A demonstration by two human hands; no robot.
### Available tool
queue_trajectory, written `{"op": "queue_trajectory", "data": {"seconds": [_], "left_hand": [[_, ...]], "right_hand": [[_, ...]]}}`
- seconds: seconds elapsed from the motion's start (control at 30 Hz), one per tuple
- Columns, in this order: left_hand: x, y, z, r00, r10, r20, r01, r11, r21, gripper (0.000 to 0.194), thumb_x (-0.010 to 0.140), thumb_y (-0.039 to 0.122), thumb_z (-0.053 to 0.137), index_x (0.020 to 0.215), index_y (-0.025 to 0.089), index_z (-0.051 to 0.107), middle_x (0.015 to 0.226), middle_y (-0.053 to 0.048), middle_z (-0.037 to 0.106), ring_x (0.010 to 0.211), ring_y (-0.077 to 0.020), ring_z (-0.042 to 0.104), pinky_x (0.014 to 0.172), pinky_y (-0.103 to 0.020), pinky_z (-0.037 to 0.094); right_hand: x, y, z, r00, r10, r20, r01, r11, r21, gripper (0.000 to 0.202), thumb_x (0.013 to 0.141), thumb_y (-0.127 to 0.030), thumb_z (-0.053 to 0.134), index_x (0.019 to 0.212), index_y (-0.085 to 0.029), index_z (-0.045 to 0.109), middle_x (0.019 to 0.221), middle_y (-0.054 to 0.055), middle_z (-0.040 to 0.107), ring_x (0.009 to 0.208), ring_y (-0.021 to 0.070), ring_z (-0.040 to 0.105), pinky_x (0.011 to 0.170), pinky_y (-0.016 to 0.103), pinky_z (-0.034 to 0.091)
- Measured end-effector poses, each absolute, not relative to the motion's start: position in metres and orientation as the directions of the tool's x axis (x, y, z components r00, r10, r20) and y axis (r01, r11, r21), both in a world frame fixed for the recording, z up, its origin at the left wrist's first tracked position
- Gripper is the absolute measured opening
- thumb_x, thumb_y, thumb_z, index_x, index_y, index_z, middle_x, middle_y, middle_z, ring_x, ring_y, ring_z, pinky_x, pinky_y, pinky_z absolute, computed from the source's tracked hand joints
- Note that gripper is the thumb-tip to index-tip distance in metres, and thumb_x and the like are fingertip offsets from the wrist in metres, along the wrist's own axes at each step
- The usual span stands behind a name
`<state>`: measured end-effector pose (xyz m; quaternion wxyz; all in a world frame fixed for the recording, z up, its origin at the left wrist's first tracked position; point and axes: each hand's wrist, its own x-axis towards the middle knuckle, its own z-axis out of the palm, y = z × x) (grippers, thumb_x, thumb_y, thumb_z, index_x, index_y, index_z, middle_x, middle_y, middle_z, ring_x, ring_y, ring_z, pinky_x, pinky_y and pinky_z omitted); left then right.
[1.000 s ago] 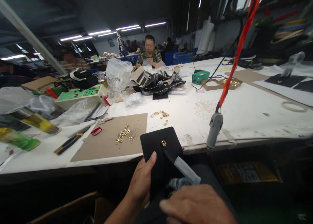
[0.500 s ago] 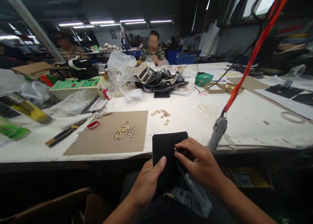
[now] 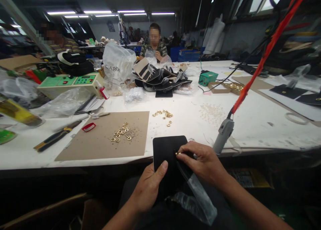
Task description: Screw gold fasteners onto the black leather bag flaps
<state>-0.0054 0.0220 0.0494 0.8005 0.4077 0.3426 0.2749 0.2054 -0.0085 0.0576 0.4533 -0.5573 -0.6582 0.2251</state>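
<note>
Below the table edge, my left hand [image 3: 147, 184] grips a flat black panel [image 3: 167, 149] with rounded corners, thumb on its face. My right hand [image 3: 198, 158] pinches a small gold metal piece [image 3: 178, 153] against the panel's right part. A strip wrapped in clear plastic [image 3: 200, 193] hangs beneath my right hand. On the table, gold buckles [image 3: 122, 133] lie on a brown board [image 3: 100, 149], and more gold pieces [image 3: 165, 114] sit on the white surface beside it.
A grey electric screwdriver [image 3: 224, 133] hangs on an orange-wrapped cord at right. Pliers [image 3: 57, 135] and a red tray [image 3: 88, 127] lie left. Black pieces [image 3: 163, 79] are piled farther back. A person [image 3: 154, 44] sits across the table.
The view has shifted slightly, with the table things on the left now farther left. The gold piece in my right fingers looks tilted flatter against the panel.
</note>
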Motion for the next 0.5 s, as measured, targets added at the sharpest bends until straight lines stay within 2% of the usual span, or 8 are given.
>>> {"op": "queue_trajectory", "data": {"seconds": [0.1, 0.17, 0.23, 0.33, 0.4, 0.5], "left_hand": [[-0.004, 0.021, 0.046, 0.602, 0.726, -0.333, -0.144, 0.509, 0.848, 0.046, 0.097, 0.047, 0.069, 0.133, 0.018, 0.073, 0.129, -0.011, 0.077, 0.123, -0.0336, 0.070, 0.111, -0.045, 0.053], [0.000, 0.021, 0.048, 0.577, 0.736, -0.354, -0.197, 0.546, 0.814, 0.045, 0.095, 0.044, 0.072, 0.131, 0.017, 0.073, 0.127, -0.012, 0.078, 0.122, -0.0342, 0.070, 0.112, -0.046, 0.053], [0.003, 0.024, 0.052, 0.544, 0.734, -0.407, -0.269, 0.612, 0.744, 0.046, 0.093, 0.040, 0.075, 0.132, 0.016, 0.072, 0.123, -0.014, 0.079, 0.120, -0.0348, 0.072, 0.111, -0.048, 0.054], [0.007, 0.040, 0.060, 0.496, 0.654, -0.571, -0.309, 0.748, 0.587, 0.049, 0.094, 0.037, 0.071, 0.135, 0.012, 0.069, 0.117, -0.017, 0.080, 0.112, -0.0355, 0.076, 0.105, -0.050, 0.058], [0.008, 0.055, 0.065, 0.455, 0.588, -0.669, -0.317, 0.809, 0.495, 0.049, 0.096, 0.038, 0.067, 0.135, 0.009, 0.067, 0.113, -0.019, 0.081, 0.105, -0.0352, 0.078, 0.102, -0.051, 0.061], [0.009, 0.072, 0.067, 0.444, 0.561, -0.699, -0.352, 0.826, 0.440, 0.049, 0.099, 0.040, 0.061, 0.134, 0.006, 0.067, 0.111, -0.018, 0.081, 0.102, -0.0333, 0.080, 0.103, -0.050, 0.061]], "right_hand": [[0.201, -0.006, 0.058, 0.100, 0.952, 0.289, 0.528, 0.196, -0.827, 0.017, 0.095, -0.033, 0.072, 0.081, -0.025, 0.075, 0.078, -0.001, 0.073, 0.074, 0.0179, 0.068, 0.071, 0.031, 0.051], [0.200, -0.004, 0.058, 0.159, 0.953, 0.259, 0.501, 0.148, -0.852, 0.014, 0.092, -0.035, 0.074, 0.082, -0.025, 0.076, 0.077, -0.001, 0.073, 0.071, 0.0181, 0.068, 0.069, 0.031, 0.052], [0.204, -0.003, 0.056, 0.244, 0.930, 0.274, 0.476, 0.132, -0.869, 0.015, 0.089, -0.038, 0.077, 0.096, -0.025, 0.078, 0.087, 0.002, 0.075, 0.078, 0.0199, 0.070, 0.071, 0.032, 0.054], [0.214, -0.006, 0.049, 0.422, 0.869, 0.260, 0.417, 0.068, -0.906, 0.047, 0.083, -0.047, 0.082, 0.122, -0.024, 0.072, 0.113, 0.008, 0.074, 0.098, 0.0253, 0.071, 0.085, 0.039, 0.058], [0.218, -0.014, 0.041, 0.453, 0.884, 0.113, 0.275, -0.018, -0.961, 0.056, 0.083, -0.054, 0.081, 0.127, -0.022, 0.070, 0.117, 0.010, 0.073, 0.104, 0.0272, 0.070, 0.090, 0.042, 0.058], [0.214, -0.031, 0.029, 0.215, 0.964, -0.154, -0.032, -0.151, -0.988, 0.049, 0.089, -0.060, 0.074, 0.117, -0.019, 0.071, 0.104, 0.007, 0.076, 0.096, 0.0266, 0.072, 0.090, 0.043, 0.059]]}}
